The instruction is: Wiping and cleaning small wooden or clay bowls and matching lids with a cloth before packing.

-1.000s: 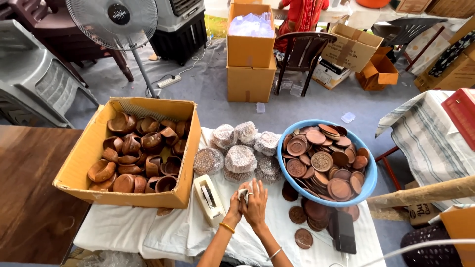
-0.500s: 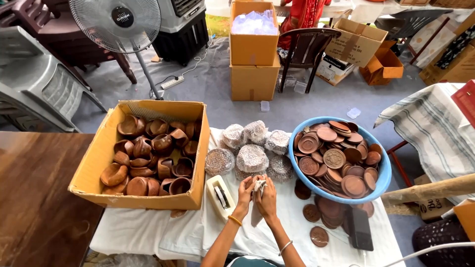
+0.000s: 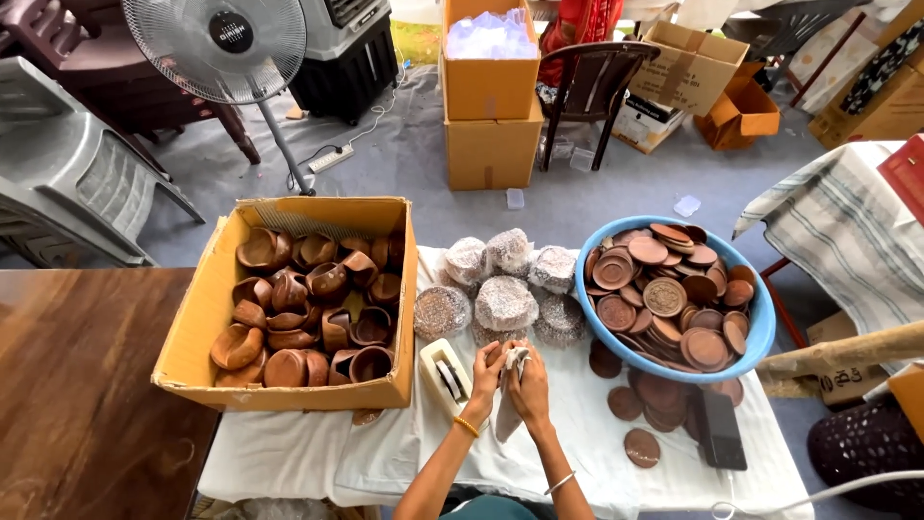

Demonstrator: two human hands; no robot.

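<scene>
My left hand [image 3: 488, 370] and my right hand [image 3: 528, 381] meet over the white-covered table [image 3: 597, 433], both closed around one small brown clay piece part-wrapped in clear plastic [image 3: 511, 366]; a flap of the wrap hangs below the hands. Just beyond them lies a pile of wrapped bundles [image 3: 505, 289]. A white tape dispenser [image 3: 445, 377] sits right beside my left hand. A cardboard box of clay cups [image 3: 298, 308] stands to the left. A blue basin of clay discs [image 3: 674, 294] stands to the right.
Loose clay discs [image 3: 654, 404] and a dark phone [image 3: 719, 429] lie right of my hands. A wooden table [image 3: 87, 385] is at far left. Behind stand a pedestal fan [image 3: 226, 43], stacked cardboard boxes [image 3: 491, 106], a dark chair [image 3: 597, 77] and grey plastic chairs [image 3: 67, 183].
The view has shifted slightly, so everything sits further right and lower in frame. My hands stay together on the wrapped piece, turning it a little.
</scene>
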